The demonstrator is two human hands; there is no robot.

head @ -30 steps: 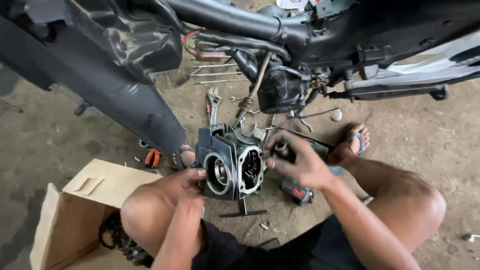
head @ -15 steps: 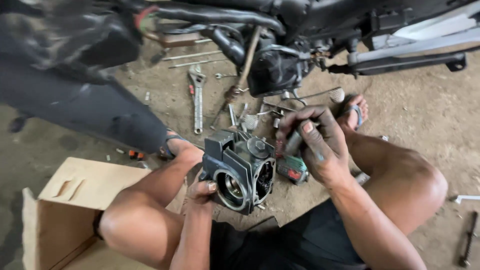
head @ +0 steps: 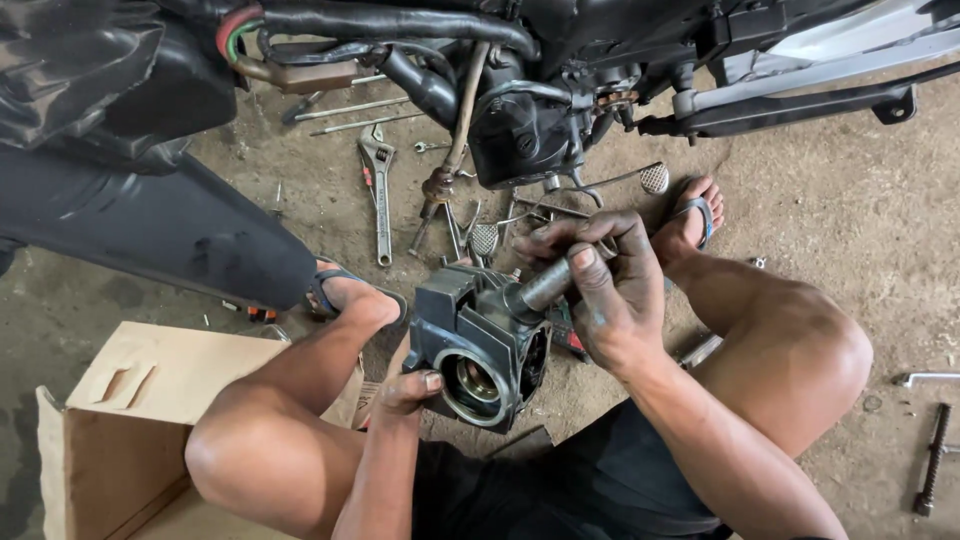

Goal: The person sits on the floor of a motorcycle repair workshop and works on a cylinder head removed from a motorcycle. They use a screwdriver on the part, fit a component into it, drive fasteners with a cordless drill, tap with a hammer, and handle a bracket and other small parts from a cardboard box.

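A dark grey engine cylinder head (head: 480,345) rests on the dirt floor between my knees, its round bore facing me. My left hand (head: 408,388) grips its lower left edge and steadies it. My right hand (head: 605,290), greasy, is closed around a short grey metal cylinder, a socket-like tool (head: 545,287), whose end presses against the top of the cylinder head. Both my feet wear sandals, the left foot (head: 350,293) beside the part, the right foot (head: 692,215) beyond my right hand.
A motorcycle engine and frame (head: 520,120) stand just ahead. An adjustable wrench (head: 378,185), rods and pliers lie on the ground below it. An open cardboard box (head: 140,400) sits at my left. A socket bar (head: 932,460) lies at the right edge.
My right hand has picked up the metal tool and brought it onto the top of the cylinder head. The view has tilted down and closer; my left hand keeps its hold.
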